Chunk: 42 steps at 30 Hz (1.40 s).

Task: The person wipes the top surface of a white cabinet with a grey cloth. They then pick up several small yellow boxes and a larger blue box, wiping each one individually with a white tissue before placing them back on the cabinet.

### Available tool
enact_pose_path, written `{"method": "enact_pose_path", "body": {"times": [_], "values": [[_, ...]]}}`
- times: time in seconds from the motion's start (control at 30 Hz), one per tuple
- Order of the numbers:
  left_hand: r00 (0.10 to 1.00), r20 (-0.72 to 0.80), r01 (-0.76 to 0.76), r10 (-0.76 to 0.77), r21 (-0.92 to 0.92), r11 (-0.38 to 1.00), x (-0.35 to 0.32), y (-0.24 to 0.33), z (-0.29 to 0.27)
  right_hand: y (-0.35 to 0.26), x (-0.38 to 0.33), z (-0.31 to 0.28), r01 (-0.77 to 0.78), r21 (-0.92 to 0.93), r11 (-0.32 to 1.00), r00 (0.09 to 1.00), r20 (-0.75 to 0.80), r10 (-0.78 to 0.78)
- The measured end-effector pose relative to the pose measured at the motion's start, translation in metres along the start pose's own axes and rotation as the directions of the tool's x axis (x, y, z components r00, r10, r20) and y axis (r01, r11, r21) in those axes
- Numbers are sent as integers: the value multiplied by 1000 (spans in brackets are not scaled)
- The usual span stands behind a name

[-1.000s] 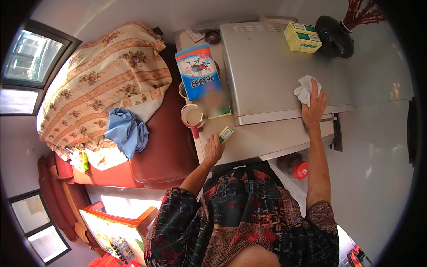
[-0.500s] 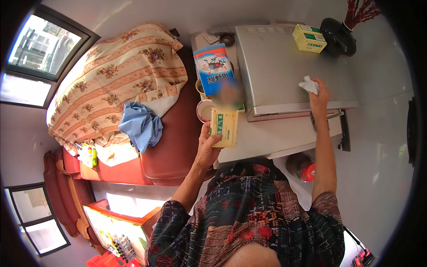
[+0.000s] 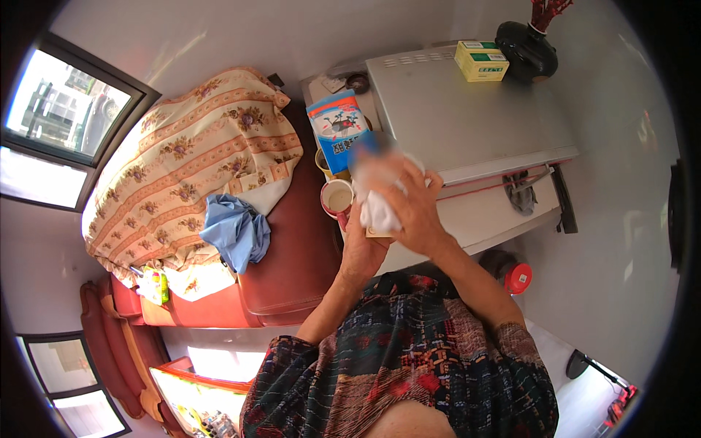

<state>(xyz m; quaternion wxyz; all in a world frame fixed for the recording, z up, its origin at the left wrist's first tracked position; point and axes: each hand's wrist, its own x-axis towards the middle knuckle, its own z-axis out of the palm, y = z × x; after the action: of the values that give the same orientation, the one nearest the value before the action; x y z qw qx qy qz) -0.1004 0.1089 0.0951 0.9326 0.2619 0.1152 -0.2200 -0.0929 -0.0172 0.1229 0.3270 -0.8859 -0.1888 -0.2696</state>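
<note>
Your left hand [image 3: 363, 252] is gripping the yellow box [image 3: 377, 233] from its left and lower side, the thumb and most of the fingers being hidden. Your right hand [image 3: 420, 212] is curling its fingers around the white cloth [image 3: 378, 213] and pressing it over the box, so that only a lower edge of the box is showing. You are holding the box above the front of the white table [image 3: 464, 219], just to the right of the red-and-white mug [image 3: 337, 197] and in front of the silver appliance [image 3: 467, 109].

Half a second ago your right hand was holding the cloth above the appliance's right side, well apart from the box, whose printed face was showing; now both hands are meeting at the box. The yellow-green boxes [image 3: 483, 67] are staying on the appliance, beside the black vase [image 3: 527, 52].

Your left forearm is slanting up and to the right, your right forearm is angling up and to the left, its elbow bending outward, and the back of your right hand is facing up.
</note>
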Motion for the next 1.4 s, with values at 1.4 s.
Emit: {"method": "enact_pose_path", "body": {"times": [1.4], "values": [[952,275,-303,133,799,519,3,11,3,21,42,-29,-6,2,1000,944,330,5]]}}
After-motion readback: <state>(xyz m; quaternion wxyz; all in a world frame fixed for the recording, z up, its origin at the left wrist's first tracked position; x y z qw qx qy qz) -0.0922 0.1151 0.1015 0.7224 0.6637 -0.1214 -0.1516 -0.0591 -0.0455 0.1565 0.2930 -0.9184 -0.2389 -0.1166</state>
